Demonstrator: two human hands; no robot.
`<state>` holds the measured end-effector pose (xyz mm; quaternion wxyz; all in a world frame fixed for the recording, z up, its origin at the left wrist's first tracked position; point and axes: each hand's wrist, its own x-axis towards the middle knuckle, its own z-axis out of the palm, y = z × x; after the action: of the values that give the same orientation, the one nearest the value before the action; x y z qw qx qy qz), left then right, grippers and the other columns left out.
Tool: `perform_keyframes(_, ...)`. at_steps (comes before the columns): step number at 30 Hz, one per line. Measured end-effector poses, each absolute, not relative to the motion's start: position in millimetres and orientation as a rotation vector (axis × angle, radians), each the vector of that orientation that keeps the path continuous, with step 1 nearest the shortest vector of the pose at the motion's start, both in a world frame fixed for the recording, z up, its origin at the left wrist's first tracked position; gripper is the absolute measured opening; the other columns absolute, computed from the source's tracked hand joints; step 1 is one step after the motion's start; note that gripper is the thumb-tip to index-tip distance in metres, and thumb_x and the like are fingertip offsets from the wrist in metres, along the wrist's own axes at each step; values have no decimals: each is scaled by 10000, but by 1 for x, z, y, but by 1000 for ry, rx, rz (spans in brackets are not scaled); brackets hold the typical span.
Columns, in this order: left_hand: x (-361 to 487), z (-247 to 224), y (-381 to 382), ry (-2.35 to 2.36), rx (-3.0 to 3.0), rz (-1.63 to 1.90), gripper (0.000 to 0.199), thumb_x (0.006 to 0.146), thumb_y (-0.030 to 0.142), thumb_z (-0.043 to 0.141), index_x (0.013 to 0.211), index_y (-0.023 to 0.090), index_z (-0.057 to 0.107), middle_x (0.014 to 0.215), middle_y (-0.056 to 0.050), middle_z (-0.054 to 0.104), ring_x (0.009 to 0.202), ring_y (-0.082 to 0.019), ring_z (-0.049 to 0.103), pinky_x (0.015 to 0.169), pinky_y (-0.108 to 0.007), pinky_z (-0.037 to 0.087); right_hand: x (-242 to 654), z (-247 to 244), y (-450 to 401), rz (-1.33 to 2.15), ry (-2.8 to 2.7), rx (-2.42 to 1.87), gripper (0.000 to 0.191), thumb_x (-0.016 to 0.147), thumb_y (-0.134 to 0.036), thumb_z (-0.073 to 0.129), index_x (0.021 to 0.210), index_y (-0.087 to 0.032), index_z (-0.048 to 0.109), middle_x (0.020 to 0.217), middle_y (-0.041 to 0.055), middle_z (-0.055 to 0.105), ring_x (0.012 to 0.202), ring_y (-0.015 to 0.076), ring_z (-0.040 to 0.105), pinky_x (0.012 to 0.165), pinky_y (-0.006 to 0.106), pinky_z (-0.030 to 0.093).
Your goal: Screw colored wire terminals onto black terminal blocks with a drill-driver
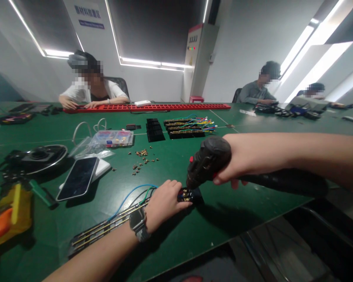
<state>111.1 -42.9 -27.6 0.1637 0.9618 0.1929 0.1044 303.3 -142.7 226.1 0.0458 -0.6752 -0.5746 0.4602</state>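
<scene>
My right hand [233, 164] is wrapped round a black cordless screwdriver [207, 158], its tip pointing down at the near end of a long black strip. That black strip [106, 227] carries brass-coloured bars and lies on the green table, with brass terminals at its right end. My left hand [166, 203] grips the strip beside those terminals, fingers behind and thumb in front. Blue, green and black wires [132, 196] loop out along the strip's back edge. Whether the tip touches a screw cannot be made out.
Loose brass screws [141, 153] lie scattered mid-table. Behind them are finished-looking wired strips [188, 127], black blocks [155, 129] and a compartment box [113, 138]. A phone [79, 178] and a yellow tool box [19, 211] are at left. People sit across the green table [253, 156].
</scene>
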Motion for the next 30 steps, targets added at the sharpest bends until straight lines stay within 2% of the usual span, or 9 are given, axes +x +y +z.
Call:
perform_keyframes(2, 111, -28, -43, 543, 2749, 299, 499, 901, 703, 714, 1048, 230, 658, 1041, -72, 695, 988, -285, 628, 815, -368, 485, 302, 226, -146, 1281, -1732, -2149, 347, 779, -296, 780, 1113, -203, 758, 861, 23, 769, 666, 202, 732, 558, 257, 592)
perform_keyframes(4, 111, -28, -42, 548, 2745, 303, 497, 900, 692, 725, 1068, 230, 656, 1047, -70, 695, 994, -284, 627, 821, -367, 482, 299, 226, -149, 1222, -1709, -2201, 374, 781, -282, 761, 1147, -209, 752, 855, 24, 772, 603, 190, 716, 509, 251, 568)
perform_keyframes(6, 111, -28, -42, 563, 2736, 295, 484, 899, 659, 750, 1100, 230, 655, 1054, -70, 697, 1000, -283, 629, 834, -366, 481, 295, 225, -151, 1217, -1716, -2201, 394, 775, -282, 764, 1161, -207, 755, 869, 30, 776, 573, 177, 700, 507, 251, 565)
perform_keyframes(10, 111, -27, -43, 568, 2725, 279, 479, 909, 631, 756, 1144, 226, 655, 1068, -74, 700, 1007, -285, 633, 846, -368, 484, 291, 225, -152, 1226, -1730, -2195, 308, 788, -325, 771, 1064, -188, 769, 813, 33, 753, 546, 167, 682, 506, 251, 567)
perform_keyframes(15, 111, -27, -43, 566, 2744, 291, 461, 912, 632, 750, 1094, 219, 650, 1052, -72, 696, 988, -283, 630, 822, -365, 478, 291, 225, -154, 1145, -1639, -2234, 283, 807, -336, 769, 1053, -198, 748, 727, 2, 686, 548, 160, 651, 484, 241, 561)
perform_keyframes(21, 111, -28, -43, 567, 2752, 292, 463, 910, 641, 747, 1066, 219, 638, 1041, -69, 692, 979, -285, 631, 803, -367, 473, 301, 221, -156, 1375, -1646, -2057, 260, 784, -242, 747, 1039, -191, 729, 821, -4, 701, 599, 134, 632, 533, 227, 555)
perform_keyframes(25, 111, -29, -42, 567, 2748, 301, 483, 900, 657, 750, 1076, 222, 633, 1048, -69, 692, 984, -284, 630, 801, -362, 469, 305, 217, -155, 1391, -1593, -2099, 125, 754, -202, 713, 878, -187, 705, 719, -24, 645, 547, 121, 563, 477, 218, 466)
perform_keyframes(30, 111, -31, -41, 591, 2769, 290, 473, 919, 671, 717, 1021, 219, 625, 1038, -73, 692, 970, -278, 627, 799, -358, 464, 312, 210, -155, 1437, -1451, -2083, 108, 739, -243, 727, 828, -191, 697, 728, -2, 665, 543, 130, 566, 482, 233, 461)
